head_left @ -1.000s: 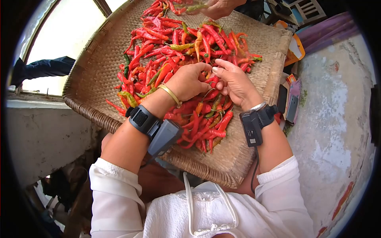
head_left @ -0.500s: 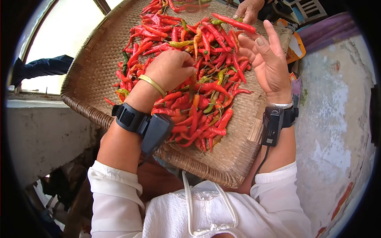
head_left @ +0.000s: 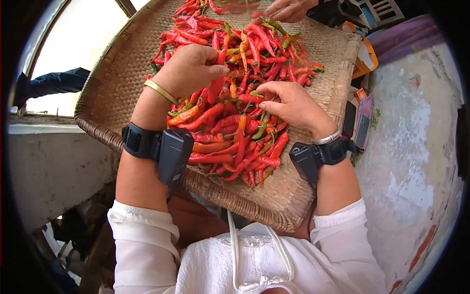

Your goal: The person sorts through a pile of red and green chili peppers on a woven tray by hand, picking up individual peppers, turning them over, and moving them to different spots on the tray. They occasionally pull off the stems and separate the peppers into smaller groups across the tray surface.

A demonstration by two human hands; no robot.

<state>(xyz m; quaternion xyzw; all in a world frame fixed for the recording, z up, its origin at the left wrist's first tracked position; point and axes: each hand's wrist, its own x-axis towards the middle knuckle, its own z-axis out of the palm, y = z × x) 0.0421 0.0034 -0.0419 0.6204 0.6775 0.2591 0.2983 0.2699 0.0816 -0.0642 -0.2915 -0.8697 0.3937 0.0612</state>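
Note:
Red chili peppers (head_left: 215,117), with a few orange and green ones, lie heaped in a woven basket tray (head_left: 313,181). My left hand (head_left: 191,72) is over the left of the heap, its fingers curled and pinched around a red chili pepper (head_left: 222,55). Lower and to the right, my right hand (head_left: 296,107) is bent over the pile. Its thumb and forefinger close on a red chili pepper (head_left: 251,98) with a green stem; the other fingers are partly hidden beneath the hand.
Another person's hand (head_left: 288,10) reaches over the tray's far side. Beyond the right rim are an orange box (head_left: 366,60) and a phone-like grey object (head_left: 362,131). A window (head_left: 73,44) is at left; a worn, patchy surface (head_left: 411,147) spans the right.
My right hand, raised with its palm showing, has come down and left onto the peppers. My left hand moved up and left. The other person's hand shifted left.

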